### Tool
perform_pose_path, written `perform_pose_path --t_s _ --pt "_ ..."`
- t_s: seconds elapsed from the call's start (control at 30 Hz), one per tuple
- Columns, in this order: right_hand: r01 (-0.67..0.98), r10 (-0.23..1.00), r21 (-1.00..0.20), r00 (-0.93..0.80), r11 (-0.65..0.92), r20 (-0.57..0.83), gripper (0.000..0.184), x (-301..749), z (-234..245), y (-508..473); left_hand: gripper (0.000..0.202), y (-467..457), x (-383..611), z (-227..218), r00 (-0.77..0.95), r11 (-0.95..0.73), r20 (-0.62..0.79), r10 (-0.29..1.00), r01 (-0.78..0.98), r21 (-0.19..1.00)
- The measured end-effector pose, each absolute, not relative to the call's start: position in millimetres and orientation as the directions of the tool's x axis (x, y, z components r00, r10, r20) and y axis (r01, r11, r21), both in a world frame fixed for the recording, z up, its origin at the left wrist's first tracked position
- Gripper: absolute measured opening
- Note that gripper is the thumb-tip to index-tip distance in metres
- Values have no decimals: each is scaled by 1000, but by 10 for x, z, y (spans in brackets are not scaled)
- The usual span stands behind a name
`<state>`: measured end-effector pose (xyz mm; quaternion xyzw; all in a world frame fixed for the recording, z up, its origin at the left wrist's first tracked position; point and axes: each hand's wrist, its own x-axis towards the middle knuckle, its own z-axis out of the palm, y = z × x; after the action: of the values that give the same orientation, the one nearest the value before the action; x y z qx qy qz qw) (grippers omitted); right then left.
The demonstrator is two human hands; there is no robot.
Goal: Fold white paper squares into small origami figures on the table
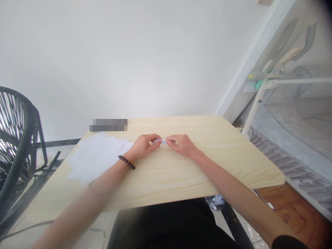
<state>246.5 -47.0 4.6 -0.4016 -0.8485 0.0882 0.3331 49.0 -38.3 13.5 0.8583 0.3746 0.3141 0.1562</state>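
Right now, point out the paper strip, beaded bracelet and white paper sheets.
Paper strip (163,141): head view, exposed middle.
Beaded bracelet (126,162): head view, middle beads.
White paper sheets (96,155): head view, top sheet.

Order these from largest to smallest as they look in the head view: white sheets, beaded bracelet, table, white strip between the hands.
1. Table
2. White sheets
3. Beaded bracelet and white strip: too close to rank, as fingers cover part of the strip.

No legible txt, nos. or brands (dark strip (108,125) on tbl (166,180) pixelated, unreadable).
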Motion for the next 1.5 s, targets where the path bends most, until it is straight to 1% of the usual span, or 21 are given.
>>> perform_pose_path --t_s 0.17,0.33,0.43,0.6,0.73,0.87,1.07,1.3,1.37,1.5 --pt "615 727 -403 -477 677 494 21 2454 45 -478 23 -413 494 162 550 -677 401 732 521 520" --pt "610 705 -374 -497 698 505 22 2433 35 -487 24 -430 503 175 562 -693 411 718 518 502" --pt "615 712 -378 -495 692 499 23 2433 31 -484 23 -428 509 178 565 -699 415 713 524 487" --pt "626 741 -408 -480 664 470 22 2456 38 -468 23 -398 492 164 560 -669 373 740 550 500" --pt "637 772 -448 -433 627 465 24 2496 42 -445 24 -357 458 146 527 -644 375 763 567 514" --pt "631 797 -494 -401 598 452 26 2530 33 -423 25 -344 440 147 549 -668 387 741 547 504" --pt "633 807 -506 -395 586 440 27 2538 27 -406 27 -344 435 130 565 -693 404 720 553 462" --pt "569 844 -623 -371 537 388 29 2579 32 -383 27 -325 421 120 524 -661 403 750 566 493" --pt "562 842 -628 -375 539 388 28 2582 37 -386 27 -328 425 125 515 -645 390 763 570 509" --pt "552 812 -595 -401 584 424 27 2548 52 -420 28 -357 448 152 549 -652 365 752 540 532"
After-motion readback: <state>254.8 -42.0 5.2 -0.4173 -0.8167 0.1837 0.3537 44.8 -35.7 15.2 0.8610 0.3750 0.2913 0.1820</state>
